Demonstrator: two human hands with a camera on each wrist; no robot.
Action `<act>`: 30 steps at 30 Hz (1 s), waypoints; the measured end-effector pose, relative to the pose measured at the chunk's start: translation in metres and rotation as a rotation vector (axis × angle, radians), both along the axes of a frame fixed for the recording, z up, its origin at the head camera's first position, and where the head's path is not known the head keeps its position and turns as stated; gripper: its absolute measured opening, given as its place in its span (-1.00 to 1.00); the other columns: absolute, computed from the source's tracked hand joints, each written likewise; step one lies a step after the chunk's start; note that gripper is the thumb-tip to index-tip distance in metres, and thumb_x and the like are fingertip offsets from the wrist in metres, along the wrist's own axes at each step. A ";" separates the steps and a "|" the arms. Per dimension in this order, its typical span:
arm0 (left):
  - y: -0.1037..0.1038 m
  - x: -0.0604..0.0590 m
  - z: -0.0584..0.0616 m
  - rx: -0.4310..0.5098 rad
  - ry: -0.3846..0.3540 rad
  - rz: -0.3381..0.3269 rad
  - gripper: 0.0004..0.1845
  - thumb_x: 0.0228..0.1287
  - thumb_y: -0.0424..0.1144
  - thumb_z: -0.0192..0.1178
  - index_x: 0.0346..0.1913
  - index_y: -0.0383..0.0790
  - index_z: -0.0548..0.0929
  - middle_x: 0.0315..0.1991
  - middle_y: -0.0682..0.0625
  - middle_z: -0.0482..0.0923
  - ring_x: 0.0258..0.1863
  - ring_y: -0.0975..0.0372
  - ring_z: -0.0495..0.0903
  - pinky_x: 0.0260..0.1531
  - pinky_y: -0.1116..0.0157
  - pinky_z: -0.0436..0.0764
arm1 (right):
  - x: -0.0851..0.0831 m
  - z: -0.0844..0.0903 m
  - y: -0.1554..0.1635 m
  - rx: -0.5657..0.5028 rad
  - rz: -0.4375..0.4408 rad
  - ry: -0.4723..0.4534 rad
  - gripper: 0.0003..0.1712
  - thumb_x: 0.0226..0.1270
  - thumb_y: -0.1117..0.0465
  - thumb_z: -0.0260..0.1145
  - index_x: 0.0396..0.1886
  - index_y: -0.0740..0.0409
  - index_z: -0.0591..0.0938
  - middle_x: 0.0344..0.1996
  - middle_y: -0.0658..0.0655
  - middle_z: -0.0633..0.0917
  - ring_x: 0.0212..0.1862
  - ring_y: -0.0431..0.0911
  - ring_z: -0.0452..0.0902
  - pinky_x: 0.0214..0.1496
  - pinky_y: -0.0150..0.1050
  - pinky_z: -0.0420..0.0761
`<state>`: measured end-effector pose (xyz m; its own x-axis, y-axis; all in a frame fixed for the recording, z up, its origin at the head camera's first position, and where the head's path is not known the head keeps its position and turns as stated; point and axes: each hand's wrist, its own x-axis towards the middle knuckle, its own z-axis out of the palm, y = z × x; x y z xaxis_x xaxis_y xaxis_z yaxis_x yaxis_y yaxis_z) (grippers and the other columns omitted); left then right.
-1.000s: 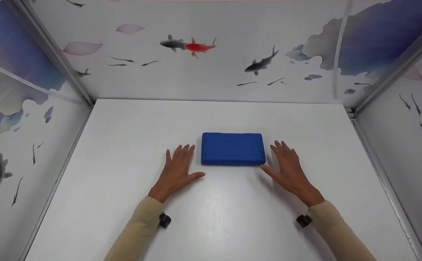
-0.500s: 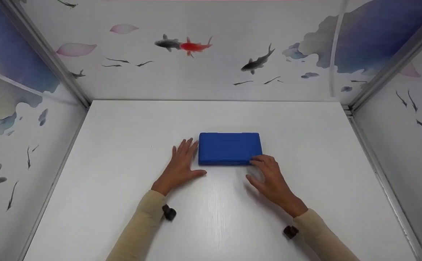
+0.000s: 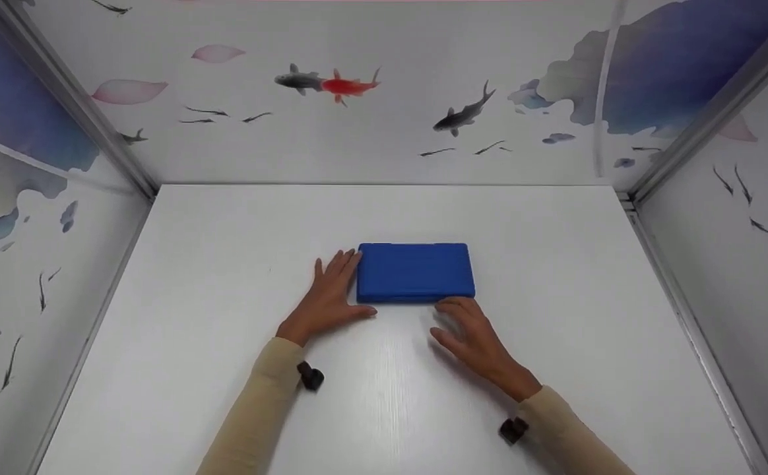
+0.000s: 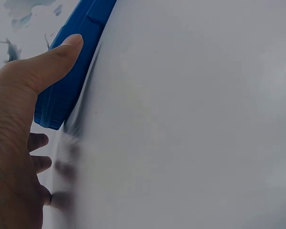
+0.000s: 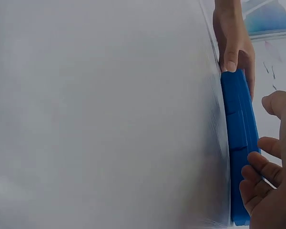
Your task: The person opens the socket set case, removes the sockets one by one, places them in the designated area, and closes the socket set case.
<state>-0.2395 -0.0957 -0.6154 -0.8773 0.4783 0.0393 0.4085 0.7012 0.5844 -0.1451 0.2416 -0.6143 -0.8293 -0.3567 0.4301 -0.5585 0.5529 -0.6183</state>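
Observation:
A flat blue plastic case [image 3: 416, 272] lies closed on the white table, its long front edge toward me. My left hand [image 3: 326, 297] is at its left end, fingers extended along the short side and thumb stretched out near the front left corner. In the left wrist view the thumb [image 4: 62, 59] overlaps the case's front side. My right hand [image 3: 473, 336] is at the front edge, near the right corner, with bent fingertips at the rim and the thumb held apart. The right wrist view has these fingers [image 5: 262, 179] loosely bent beside the case's front side.
The white table [image 3: 258, 224] surrounds the case. Panels with printed fish and blue washes stand at the back wall [image 3: 384, 145], left and right. Small black wrist devices sit below both hands, the left device [image 3: 310, 376] and the right device [image 3: 513, 430].
My right hand has moved left from beside the case's right end, over the front right corner, to the front edge. My left hand has come in against the left side.

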 end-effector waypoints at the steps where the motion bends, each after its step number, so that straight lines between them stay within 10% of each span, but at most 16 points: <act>1: 0.002 -0.001 -0.001 -0.003 0.002 0.000 0.35 0.24 0.46 0.46 0.83 -0.11 -0.02 0.82 -0.12 -0.04 0.81 -0.03 -0.16 0.73 -0.23 -0.38 | -0.001 -0.001 0.001 -0.015 -0.001 -0.004 -0.54 0.39 0.29 0.61 0.21 0.36 0.73 0.20 0.19 0.71 0.30 0.11 0.58 0.42 -0.17 0.56; 21: 0.012 -0.019 -0.007 0.088 0.003 0.046 0.44 0.08 0.42 0.54 0.82 -0.18 -0.01 0.77 -0.21 0.09 0.78 -0.05 -0.03 0.74 -0.08 -0.45 | 0.001 -0.008 -0.014 -0.175 -0.057 -0.182 -0.61 0.42 0.35 0.57 0.19 0.32 0.73 -0.21 0.18 0.70 -0.21 -0.02 0.58 -0.20 -0.28 0.60; 30: 0.013 -0.019 -0.006 0.169 0.004 0.080 0.42 0.00 0.42 0.57 0.78 -0.24 0.13 0.70 -0.23 0.26 0.72 -0.07 0.15 0.74 -0.13 -0.42 | 0.006 -0.002 -0.026 -0.336 -0.094 -0.427 -0.60 0.54 0.30 0.49 0.29 0.33 0.73 0.01 0.21 0.82 -0.17 -0.11 0.71 -0.16 -0.37 0.72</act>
<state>-0.2589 -0.0828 -0.6218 -0.9120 0.3934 0.1166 0.3577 0.6232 0.6954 -0.1391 0.2160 -0.6159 -0.9768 -0.1736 0.1258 -0.1769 0.3215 -0.9302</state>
